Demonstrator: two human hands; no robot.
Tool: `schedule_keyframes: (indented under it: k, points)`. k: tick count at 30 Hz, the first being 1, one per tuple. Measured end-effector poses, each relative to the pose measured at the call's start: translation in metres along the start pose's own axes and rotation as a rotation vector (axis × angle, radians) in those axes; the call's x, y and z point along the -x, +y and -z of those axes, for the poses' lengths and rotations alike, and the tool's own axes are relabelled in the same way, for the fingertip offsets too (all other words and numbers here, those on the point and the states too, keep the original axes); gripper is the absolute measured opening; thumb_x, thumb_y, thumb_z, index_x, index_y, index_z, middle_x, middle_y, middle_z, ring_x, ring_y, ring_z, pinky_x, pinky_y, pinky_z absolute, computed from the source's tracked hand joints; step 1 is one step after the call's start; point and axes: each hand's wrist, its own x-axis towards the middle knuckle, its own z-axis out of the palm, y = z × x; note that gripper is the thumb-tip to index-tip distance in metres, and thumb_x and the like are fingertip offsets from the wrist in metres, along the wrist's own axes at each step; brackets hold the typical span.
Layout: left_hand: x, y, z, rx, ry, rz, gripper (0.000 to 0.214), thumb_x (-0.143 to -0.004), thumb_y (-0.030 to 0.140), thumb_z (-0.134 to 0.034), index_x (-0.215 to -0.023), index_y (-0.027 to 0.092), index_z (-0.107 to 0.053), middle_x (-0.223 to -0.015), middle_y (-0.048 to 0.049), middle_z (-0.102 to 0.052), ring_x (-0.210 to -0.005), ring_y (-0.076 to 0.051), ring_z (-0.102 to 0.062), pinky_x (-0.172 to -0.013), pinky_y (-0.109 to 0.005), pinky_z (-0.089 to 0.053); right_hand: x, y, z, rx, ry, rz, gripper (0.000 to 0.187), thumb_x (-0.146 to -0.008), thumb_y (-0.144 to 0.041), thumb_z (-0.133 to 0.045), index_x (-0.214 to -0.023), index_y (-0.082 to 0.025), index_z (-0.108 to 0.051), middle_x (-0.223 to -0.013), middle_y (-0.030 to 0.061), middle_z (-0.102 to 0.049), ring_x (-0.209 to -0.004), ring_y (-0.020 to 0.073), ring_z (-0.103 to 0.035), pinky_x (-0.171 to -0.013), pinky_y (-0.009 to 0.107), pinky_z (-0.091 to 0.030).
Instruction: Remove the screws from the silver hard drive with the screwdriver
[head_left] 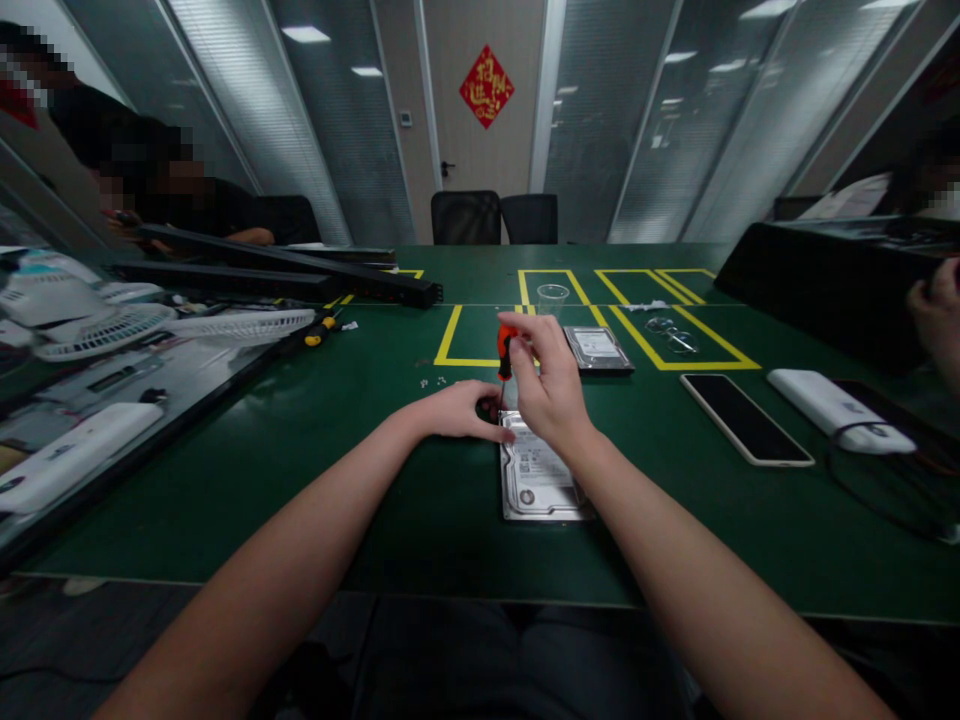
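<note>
A silver hard drive (540, 480) lies label up on the green table in front of me. My right hand (551, 385) grips an orange and black screwdriver (505, 350), held upright with its shaft down at the drive's far left corner. At that same corner my left hand (465, 410) holds the drive, thumb over the top edge and fingers curled by the shaft. The screwdriver's tip is too small and shaded to make out. Several tiny screws (433, 382) lie just beyond my left hand. Another hard drive (598, 348) rests behind my right hand.
A clear plastic cup (553, 298) and eyeglasses (673, 336) stand farther back. On the right are a phone (746, 418), a white device (840, 410) with a black cable, and a person's hand. Leftward lie a large panel (187, 375), a yellow-black screwdriver (321, 331) and black bars (300, 262); another person sits behind.
</note>
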Motion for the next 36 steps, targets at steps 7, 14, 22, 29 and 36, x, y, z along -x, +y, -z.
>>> schedule_keyframes:
  k: [7,14,22,29,36]
  points:
    - [0.0004,0.0006,-0.0004,0.004,-0.001,0.006,0.059,-0.075,0.060,-0.083,-0.114,0.016,-0.072,-0.104,-0.0082,-0.074,-0.091,-0.026,-0.067,-0.078,-0.036,-0.048,0.0034,0.0039,-0.0036,-0.104,-0.015,-0.061,0.027,-0.107,-0.026,-0.049,-0.131,-0.028,-0.060,-0.124,0.0085,-0.065,-0.118,0.0242,-0.065,-0.092,0.044,-0.060]
    - [0.0008,0.0024,0.0004,0.007,-0.001,0.018,0.061,-0.074,0.061,-0.084,-0.114,0.017,-0.071,-0.105,-0.0081,-0.074,-0.093,-0.027,-0.067,-0.079,-0.036,-0.049,0.0019,0.0000,-0.0031,-0.074,0.016,-0.012,0.025,-0.103,-0.022,-0.057,-0.127,-0.028,-0.062,-0.119,0.0065,-0.066,-0.111,0.0214,-0.066,-0.085,0.038,-0.060]
    - [0.0015,0.0053,0.0013,0.029,0.001,0.018,0.060,-0.073,0.061,-0.084,-0.114,0.018,-0.072,-0.107,-0.0095,-0.074,-0.093,-0.027,-0.067,-0.080,-0.038,-0.050,-0.0007,-0.0008,-0.0018,-0.022,0.030,0.040,0.022,-0.101,-0.018,-0.061,-0.122,-0.023,-0.064,-0.113,0.0063,-0.069,-0.101,0.0189,-0.066,-0.078,0.035,-0.056]
    - [0.0010,0.0032,0.0000,0.028,0.013,0.029,0.062,-0.072,0.061,-0.084,-0.113,0.017,-0.072,-0.102,-0.0086,-0.073,-0.091,-0.027,-0.067,-0.078,-0.038,-0.050,0.0010,-0.0027,-0.0014,-0.057,0.018,-0.003,0.024,-0.103,-0.023,-0.057,-0.124,-0.026,-0.066,-0.118,0.0059,-0.073,-0.104,0.0204,-0.070,-0.083,0.039,-0.058]
    - [-0.0003,0.0016,-0.0007,0.024,0.013,0.000,0.058,-0.073,0.060,-0.084,-0.110,0.016,-0.073,-0.102,-0.0093,-0.074,-0.091,-0.027,-0.066,-0.078,-0.037,-0.049,0.0037,0.0003,-0.0002,-0.091,-0.020,-0.046,0.032,-0.107,-0.024,-0.045,-0.132,-0.029,-0.064,-0.124,0.0065,-0.073,-0.112,0.0228,-0.069,-0.096,0.046,-0.057]
